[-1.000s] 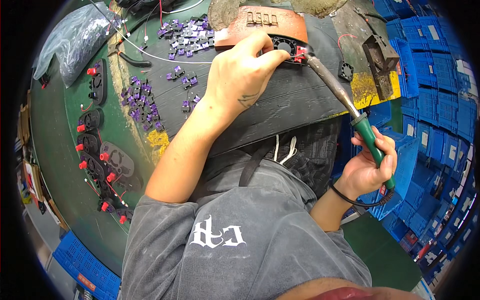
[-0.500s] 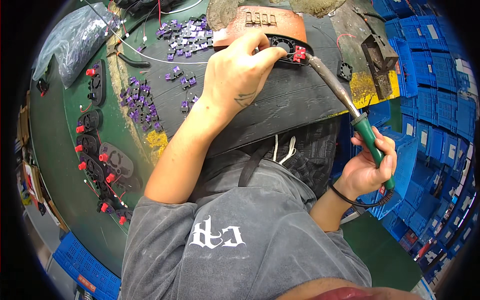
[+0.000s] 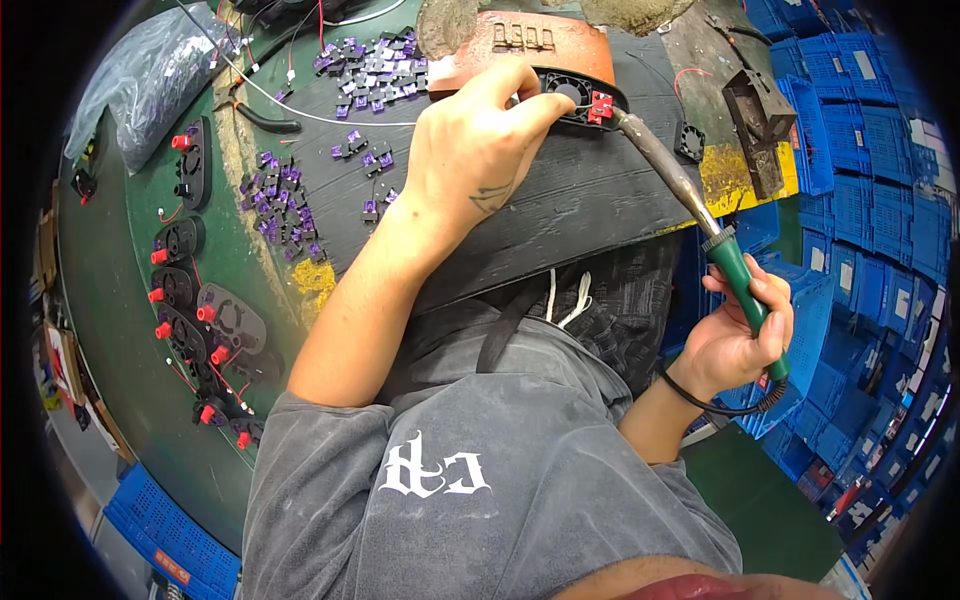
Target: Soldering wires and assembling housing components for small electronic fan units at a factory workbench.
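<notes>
My left hand (image 3: 470, 145) is closed in a pinch on a thin silvery solder wire (image 3: 330, 122), which runs in from the upper left. Its fingertips are beside a small black fan (image 3: 568, 92) in a dark housing (image 3: 622, 98). My right hand (image 3: 735, 340) grips the green handle of a soldering iron (image 3: 668, 165). The iron's tip is at a red part (image 3: 600, 106) at the housing's right end; whether it touches is too small to tell. Behind the housing rises a copper-coloured block (image 3: 540, 35). My left fingers partly hide the housing.
Purple-and-black small parts (image 3: 375, 70) lie in heaps on the black board (image 3: 540, 215). Left of them are pliers (image 3: 262, 120), a plastic bag (image 3: 160, 80) and several dark fan housings (image 3: 232, 318). A rusty metal bracket (image 3: 758, 125) stands right; blue crates (image 3: 865, 130) are stacked beyond.
</notes>
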Demonstrator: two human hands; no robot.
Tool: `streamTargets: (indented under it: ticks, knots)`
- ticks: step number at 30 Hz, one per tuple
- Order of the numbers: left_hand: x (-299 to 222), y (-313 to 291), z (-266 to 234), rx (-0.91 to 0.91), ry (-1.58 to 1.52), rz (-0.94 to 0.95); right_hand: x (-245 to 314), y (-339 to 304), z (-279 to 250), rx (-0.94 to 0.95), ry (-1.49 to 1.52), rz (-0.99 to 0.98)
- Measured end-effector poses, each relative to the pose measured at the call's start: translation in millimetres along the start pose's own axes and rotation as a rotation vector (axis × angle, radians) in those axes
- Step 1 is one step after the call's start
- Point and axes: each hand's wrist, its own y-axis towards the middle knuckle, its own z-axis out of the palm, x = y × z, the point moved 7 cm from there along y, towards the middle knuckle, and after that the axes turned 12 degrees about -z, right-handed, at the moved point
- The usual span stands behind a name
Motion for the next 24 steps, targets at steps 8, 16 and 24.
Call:
streamTargets:
  ticks: [8, 16, 24]
  knots:
    - [-1.1, -1.2, 0.8, -0.026, 0.013, 0.020, 1.1, -0.1, 1.5, 0.008, -0.019, -0.001]
    - [-1.4, -0.3, -0.9, 0.003, 0.004, -0.005, 3.2, 1.7, 3.1, -0.044, -0.027, -0.004]
    - [0.8, 0.3, -4.6, 0.006, -0.002, -0.027, 4.0, 2.6, 3.3, -0.041, -0.018, -0.014]
